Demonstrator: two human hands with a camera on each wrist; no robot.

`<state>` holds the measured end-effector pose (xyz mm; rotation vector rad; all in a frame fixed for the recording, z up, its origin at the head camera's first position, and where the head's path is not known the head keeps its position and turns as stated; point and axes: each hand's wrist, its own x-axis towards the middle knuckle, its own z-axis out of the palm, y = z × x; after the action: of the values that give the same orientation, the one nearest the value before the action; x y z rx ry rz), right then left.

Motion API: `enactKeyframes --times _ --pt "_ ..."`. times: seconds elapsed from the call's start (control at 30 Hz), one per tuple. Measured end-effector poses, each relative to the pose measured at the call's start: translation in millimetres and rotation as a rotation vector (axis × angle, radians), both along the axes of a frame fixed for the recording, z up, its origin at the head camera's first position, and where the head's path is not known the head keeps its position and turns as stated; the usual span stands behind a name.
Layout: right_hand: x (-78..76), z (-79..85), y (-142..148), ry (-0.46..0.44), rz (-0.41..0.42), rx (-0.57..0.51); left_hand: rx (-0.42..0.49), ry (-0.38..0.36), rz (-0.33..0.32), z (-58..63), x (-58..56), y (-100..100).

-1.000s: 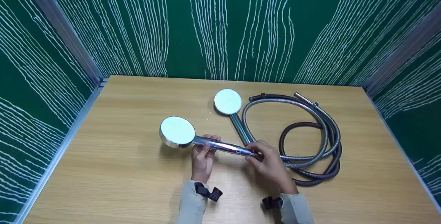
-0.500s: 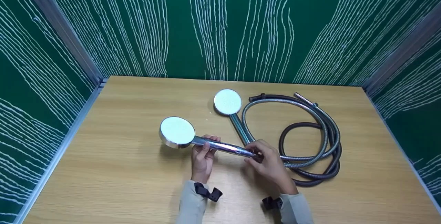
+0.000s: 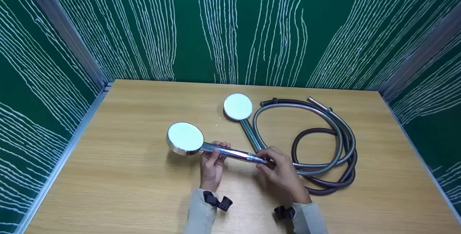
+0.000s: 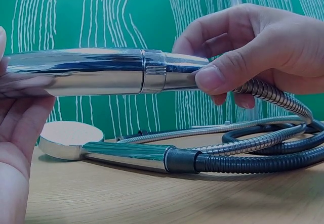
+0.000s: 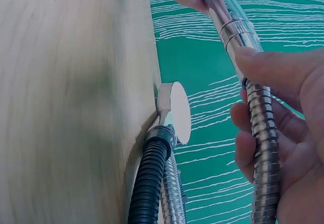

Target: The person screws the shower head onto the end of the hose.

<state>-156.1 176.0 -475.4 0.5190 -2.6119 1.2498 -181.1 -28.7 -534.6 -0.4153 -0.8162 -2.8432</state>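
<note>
A chrome hand shower (image 3: 185, 137) is held above the table, its pale round face up and to the left. My left hand (image 3: 211, 169) grips its handle (image 3: 234, 152), thumb on top. At the handle's lower end sits a tapered chrome hose nut (image 4: 185, 70), flush against a ribbed ring (image 4: 154, 71). The thumb and fingers of my right hand (image 3: 282, 171) pinch that nut. From it the silver metal hose (image 5: 266, 158) runs down past the right palm. My right fingers partly cover the nut in the head view.
Behind lies a second hand shower (image 3: 237, 107), its handle joined to a black ribbed hose (image 4: 253, 162). The silver and black hoses lie coiled together at the right, with a free silver hose end (image 3: 315, 101) at the back. Green white-streaked walls (image 3: 248, 28) enclose the wooden table (image 3: 126, 118).
The right fingertips shift very slightly at the hose nut. The left hand, the hand shower and the coiled hoses stay in place.
</note>
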Motion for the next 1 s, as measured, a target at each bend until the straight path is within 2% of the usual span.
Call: enactKeyframes --times 0.33,0.57,1.0 --pt "0.8 1.2 1.3 -0.054 0.01 -0.009 -0.005 -0.009 0.003 -0.5 0.2 -0.3" --pt "0.5 0.3 2.3 0.0 0.031 -0.021 -0.015 -0.02 0.002 -1.4 -0.3 -0.2" --pt "-0.4 -1.3 0.6 0.029 0.02 0.002 -0.018 -0.047 0.003 0.7 0.8 -0.6"
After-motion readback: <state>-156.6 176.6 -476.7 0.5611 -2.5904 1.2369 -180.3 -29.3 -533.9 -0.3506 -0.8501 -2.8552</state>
